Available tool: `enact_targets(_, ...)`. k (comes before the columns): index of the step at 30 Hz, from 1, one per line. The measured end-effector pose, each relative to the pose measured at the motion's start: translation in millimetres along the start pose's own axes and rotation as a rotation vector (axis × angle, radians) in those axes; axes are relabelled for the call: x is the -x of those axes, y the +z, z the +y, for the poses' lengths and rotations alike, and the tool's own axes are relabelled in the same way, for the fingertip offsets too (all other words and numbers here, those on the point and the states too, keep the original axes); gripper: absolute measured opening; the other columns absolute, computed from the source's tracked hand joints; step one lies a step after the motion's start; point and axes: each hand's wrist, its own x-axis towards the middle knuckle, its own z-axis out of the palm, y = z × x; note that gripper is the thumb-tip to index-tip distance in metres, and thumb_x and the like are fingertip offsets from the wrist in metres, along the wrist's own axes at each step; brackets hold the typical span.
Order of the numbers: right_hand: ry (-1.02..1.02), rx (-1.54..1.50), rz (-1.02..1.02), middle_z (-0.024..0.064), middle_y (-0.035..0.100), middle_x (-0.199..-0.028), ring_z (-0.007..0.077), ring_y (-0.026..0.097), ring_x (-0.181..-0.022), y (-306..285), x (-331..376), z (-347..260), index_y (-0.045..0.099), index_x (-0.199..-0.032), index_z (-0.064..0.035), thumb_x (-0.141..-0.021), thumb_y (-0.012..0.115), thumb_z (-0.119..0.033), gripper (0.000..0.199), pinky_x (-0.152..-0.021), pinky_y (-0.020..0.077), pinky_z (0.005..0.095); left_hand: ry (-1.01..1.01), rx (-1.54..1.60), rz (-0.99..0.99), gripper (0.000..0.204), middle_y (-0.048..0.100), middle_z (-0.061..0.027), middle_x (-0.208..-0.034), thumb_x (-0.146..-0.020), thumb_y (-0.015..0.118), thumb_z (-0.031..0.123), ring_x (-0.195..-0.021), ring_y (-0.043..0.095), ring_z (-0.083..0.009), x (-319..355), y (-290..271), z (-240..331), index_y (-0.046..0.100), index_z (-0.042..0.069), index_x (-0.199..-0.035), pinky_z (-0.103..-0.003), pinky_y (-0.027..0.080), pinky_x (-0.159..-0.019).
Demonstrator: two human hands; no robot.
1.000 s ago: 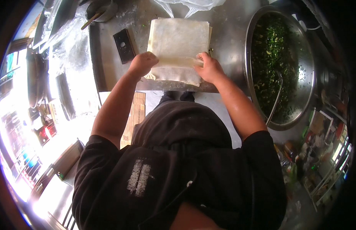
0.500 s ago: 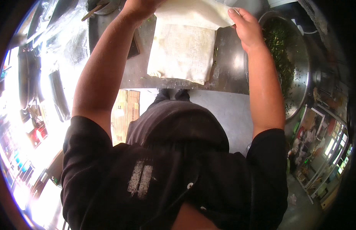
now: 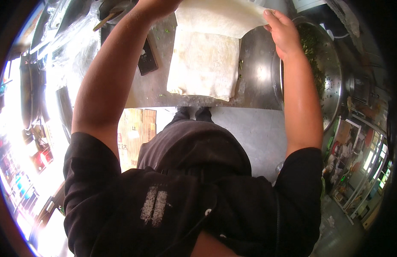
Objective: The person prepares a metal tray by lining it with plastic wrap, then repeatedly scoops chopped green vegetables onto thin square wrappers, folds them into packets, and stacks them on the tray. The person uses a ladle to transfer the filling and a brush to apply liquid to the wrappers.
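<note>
A thin, pliable off-white sheet [image 3: 224,17] is raised at the top of the view. My right hand [image 3: 286,32] pinches its right corner between thumb and fingers. Beside the sheet's left end is my left hand [image 3: 157,7]; the upper picture edge cuts off its fingers, so their grip is hidden. Below the raised sheet, a stack of similar off-white sheets [image 3: 203,66] lies flat on the metal table [image 3: 258,85], near its front edge. Whether the sheets are cloth or food, I cannot tell.
Right of my right forearm stands a wide metal bowl [image 3: 333,96] with chopped greens [image 3: 312,51]. A dark flat object [image 3: 148,60] lies by my left forearm. Clear plastic film [image 3: 80,47] and a wooden handle [image 3: 105,21] are further left. Below the table edge is a cardboard box [image 3: 136,132].
My right hand has moved slightly right with the sheet's corner, and the raised part looks more stretched out. The view has shifted a little, showing more of the dark flat object.
</note>
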Motion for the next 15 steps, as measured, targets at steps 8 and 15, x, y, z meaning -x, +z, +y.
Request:
enact_targets(8, -0.281, 0.485, -0.207, 0.0165, 0.072, -0.114, 0.0291, 0.069, -0.106, 25.3, 122.6, 56.4, 0.071, -0.11, -0.0026, -0.098, 0.066, -0.019, 0.021, -0.093, 0.0555, 0.0431, 0.031, -0.294, -0.462, 0.017, 0.073, -0.0102, -0.109, -0.101, 0.062, 0.022, -0.095, 0.071, -0.0253, 131.6, 22.6, -44.5, 0.071, 0.014, -0.114, -0.038, 0.058, -0.083)
enact_targets(15, -0.299, 0.825, -0.223, 0.0164, 0.069, -0.122, 0.0379, 0.064, -0.113, 54.5, 181.3, 147.9, 0.076, -0.103, -0.0044, -0.089, 0.07, -0.012, 0.017, -0.098, 0.0525, 0.0455, -0.107, -0.474, -0.592, 0.012, 0.066, -0.012, -0.101, -0.096, 0.06, 0.023, -0.096, 0.066, -0.0361, 217.9, 92.1, -88.0, 0.067, 0.012, -0.098, -0.048, 0.055, -0.083)
